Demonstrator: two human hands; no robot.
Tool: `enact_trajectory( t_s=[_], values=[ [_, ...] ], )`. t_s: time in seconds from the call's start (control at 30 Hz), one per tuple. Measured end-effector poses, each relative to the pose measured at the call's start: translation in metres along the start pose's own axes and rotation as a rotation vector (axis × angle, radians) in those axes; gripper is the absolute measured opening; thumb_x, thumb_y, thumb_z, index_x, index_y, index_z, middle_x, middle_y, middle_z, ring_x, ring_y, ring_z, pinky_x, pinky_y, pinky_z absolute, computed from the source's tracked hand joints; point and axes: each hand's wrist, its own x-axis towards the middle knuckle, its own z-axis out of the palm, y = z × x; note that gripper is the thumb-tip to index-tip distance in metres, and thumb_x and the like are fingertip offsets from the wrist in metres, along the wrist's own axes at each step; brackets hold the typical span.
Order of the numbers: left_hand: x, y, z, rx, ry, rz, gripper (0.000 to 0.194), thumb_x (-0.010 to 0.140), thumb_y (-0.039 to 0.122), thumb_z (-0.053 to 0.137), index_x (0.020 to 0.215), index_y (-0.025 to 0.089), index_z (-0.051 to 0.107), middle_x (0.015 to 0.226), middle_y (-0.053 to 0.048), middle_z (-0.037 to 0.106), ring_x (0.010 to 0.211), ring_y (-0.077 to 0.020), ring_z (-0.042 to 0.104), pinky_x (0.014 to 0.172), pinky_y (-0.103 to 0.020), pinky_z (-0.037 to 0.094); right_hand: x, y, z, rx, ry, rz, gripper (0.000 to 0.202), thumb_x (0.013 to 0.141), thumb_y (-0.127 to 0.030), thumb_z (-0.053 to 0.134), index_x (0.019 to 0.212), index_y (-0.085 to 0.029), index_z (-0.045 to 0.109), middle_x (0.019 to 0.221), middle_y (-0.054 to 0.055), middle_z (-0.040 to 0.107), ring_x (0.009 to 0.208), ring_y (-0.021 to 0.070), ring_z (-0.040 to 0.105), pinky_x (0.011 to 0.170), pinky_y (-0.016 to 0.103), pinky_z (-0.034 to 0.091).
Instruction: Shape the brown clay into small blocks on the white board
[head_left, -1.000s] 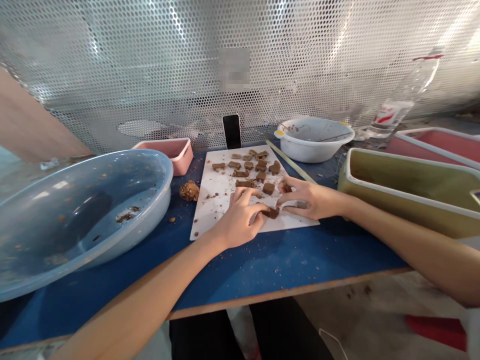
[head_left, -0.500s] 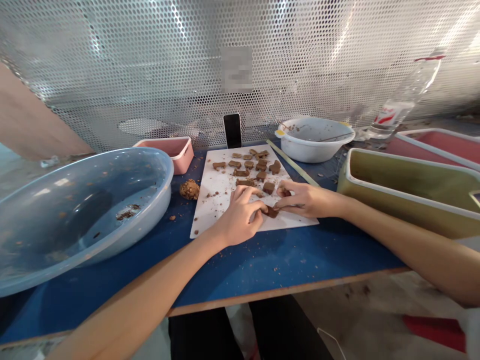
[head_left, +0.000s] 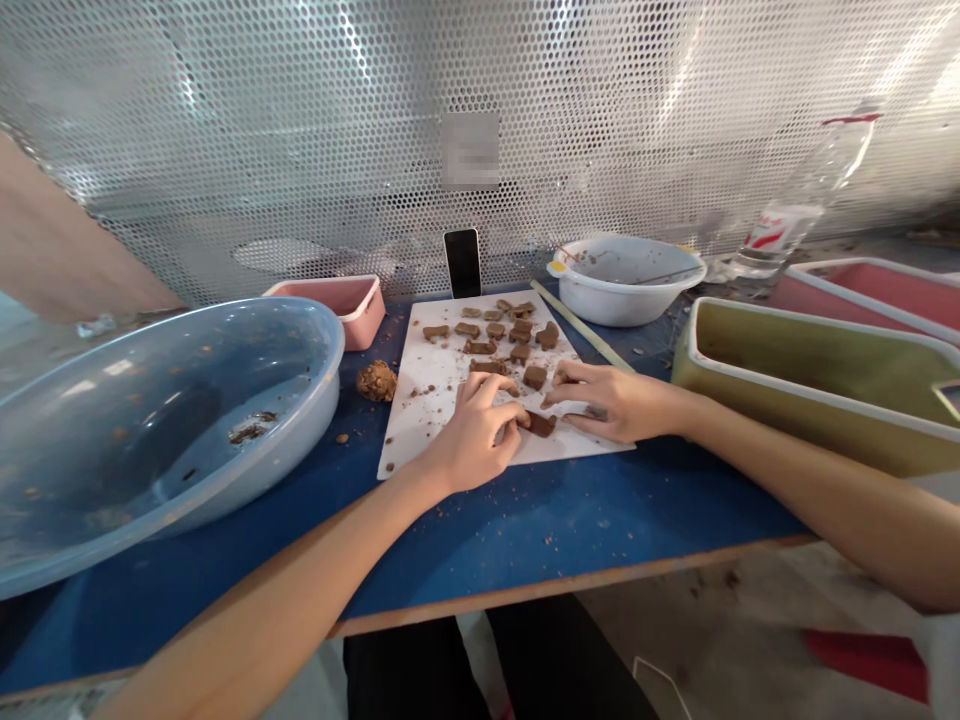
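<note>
**Both hands pinch one brown piece at the near edge of the white board**

A perforated metal screen (head_left: pixel 300 130) closes off the far side, with a blurred patch on it that cannot be read. The blue table (head_left: pixel 525 530) carries everything. On its left stands a large pale blue basin (head_left: pixel 67 480) with a few brown scraps inside. At the right sit an olive-green tub (head_left: pixel 810 400) and, beyond it, a pink tub (head_left: pixel 900 280). A white bowl (head_left: pixel 626 290) stands at the far right of the white board (head_left: pixel 427 420); a small pink box (head_left: pixel 337 300) stands at its far left. A clear bottle (head_left: pixel 802 200) with a red and white label leans at the far right; its writing is too small to read. A dark phone (head_left: pixel 463 262) stands upright against the screen.

On the far half of the board lie many brown cut pieces (head_left: pixel 495 330). A crumbly brown lump (head_left: pixel 376 380) sits on the table just left of the board.

The left hand (head_left: pixel 472 440) has its fingers curled and pressed against the left end of a dark brown piece (head_left: pixel 540 424) near the board's near edge. The right hand (head_left: pixel 619 400) has its fingers loosely spread, thumb and forefinger closing on the right end of that same piece.
</note>
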Motion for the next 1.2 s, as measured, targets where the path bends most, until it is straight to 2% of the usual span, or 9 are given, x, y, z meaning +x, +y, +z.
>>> enact_trajectory(
  t_s=[0.1, 0.23, 0.33, 0.43, 0.57, 0.73, 0.93, 1.1, 1.2],
  values=[
    [0.0, -0.002, 0.001, 0.006, 0.029, -0.005, 0.023, 0.102, 0.01, 0.056, 0.103, 0.02, 0.077, 0.137, -0.015, 0.063, 0.137, -0.0356, 0.051, 0.117, -0.062, 0.05, 0.001, -0.005, 0.003, -0.017, 0.04, 0.093, 0.031, 0.104, -0.038, 0.067, 0.13, -0.021, 0.073, 0.116, 0.011, 0.067, 0.099, 0.0254, 0.07, 0.088, 0.038, 0.059],
    [0.001, -0.003, 0.001, 0.025, 0.072, -0.031, 0.025, 0.103, 0.01, 0.053, 0.102, 0.019, 0.076, 0.132, -0.014, 0.064, 0.134, -0.0346, 0.053, 0.116, -0.059, 0.051, 0.007, -0.02, 0.015, -0.05, 0.092, 0.274, 0.039, 0.096, -0.055, 0.08, 0.115, -0.021, 0.074, 0.113, 0.01, 0.066, 0.094, 0.0259, 0.071, 0.087, 0.039, 0.06],
    [0.002, -0.003, 0.0, 0.041, 0.11, -0.058, 0.026, 0.102, 0.009, 0.052, 0.102, 0.021, 0.076, 0.131, -0.013, 0.065, 0.133, -0.0339, 0.053, 0.117, -0.058, 0.05, 0.011, -0.028, 0.025, -0.065, 0.104, 0.32, 0.042, 0.093, -0.056, 0.083, 0.114, -0.021, 0.075, 0.117, 0.012, 0.066, 0.097, 0.0284, 0.072, 0.09, 0.044, 0.062],
    [0.003, -0.003, 0.0, 0.037, 0.134, -0.076, 0.027, 0.102, 0.008, 0.053, 0.103, 0.022, 0.076, 0.131, -0.012, 0.065, 0.132, -0.0333, 0.053, 0.116, -0.057, 0.05, 0.012, -0.03, 0.031, -0.046, 0.103, 0.317, 0.04, 0.093, -0.052, 0.085, 0.117, -0.021, 0.077, 0.122, 0.014, 0.067, 0.102, 0.0296, 0.072, 0.095, 0.047, 0.062],
    [0.003, -0.003, 0.0, 0.037, 0.132, -0.074, 0.027, 0.101, 0.008, 0.053, 0.103, 0.021, 0.076, 0.129, -0.012, 0.065, 0.13, -0.0331, 0.053, 0.116, -0.057, 0.049, 0.013, -0.03, 0.031, 0.013, 0.124, 0.285, 0.028, 0.098, -0.046, 0.082, 0.114, -0.023, 0.08, 0.121, 0.012, 0.07, 0.106, 0.0274, 0.072, 0.101, 0.045, 0.061],
    [0.003, -0.004, 0.0, 0.044, 0.134, -0.081, 0.027, 0.103, 0.008, 0.052, 0.103, 0.022, 0.076, 0.129, -0.011, 0.064, 0.13, -0.0326, 0.053, 0.116, -0.056, 0.049, 0.014, -0.029, 0.029, 0.032, 0.107, 0.273, 0.027, 0.102, -0.046, 0.077, 0.115, -0.022, 0.081, 0.114, 0.012, 0.071, 0.103, 0.0272, 0.072, 0.098, 0.045, 0.06],
    [0.003, -0.005, 0.001, 0.039, 0.143, -0.072, 0.027, 0.103, 0.008, 0.052, 0.103, 0.021, 0.076, 0.128, -0.012, 0.064, 0.129, -0.0325, 0.052, 0.115, -0.056, 0.049, 0.011, -0.014, 0.029, -0.031, 0.072, 0.195, 0.022, 0.102, -0.038, 0.075, 0.118, -0.024, 0.08, 0.111, 0.01, 0.072, 0.103, 0.0275, 0.071, 0.1, 0.047, 0.056],
    [0.002, -0.006, 0.001, 0.036, 0.148, -0.068, 0.028, 0.104, 0.008, 0.052, 0.103, 0.021, 0.076, 0.127, -0.012, 0.065, 0.128, -0.0323, 0.053, 0.116, -0.056, 0.049, 0.007, -0.011, 0.023, -0.061, 0.041, 0.182, 0.024, 0.104, -0.039, 0.072, 0.121, -0.024, 0.079, 0.117, 0.011, 0.074, 0.109, 0.0297, 0.071, 0.1, 0.049, 0.053],
    [0.003, -0.005, 0.002, 0.037, 0.145, -0.079, 0.027, 0.103, 0.008, 0.053, 0.103, 0.022, 0.077, 0.127, -0.011, 0.065, 0.128, -0.0323, 0.054, 0.116, -0.056, 0.049, 0.007, -0.01, 0.024, -0.062, 0.044, 0.195, 0.03, 0.101, -0.046, 0.076, 0.122, -0.024, 0.078, 0.118, 0.011, 0.074, 0.11, 0.0312, 0.071, 0.101, 0.051, 0.051]
  ],
)
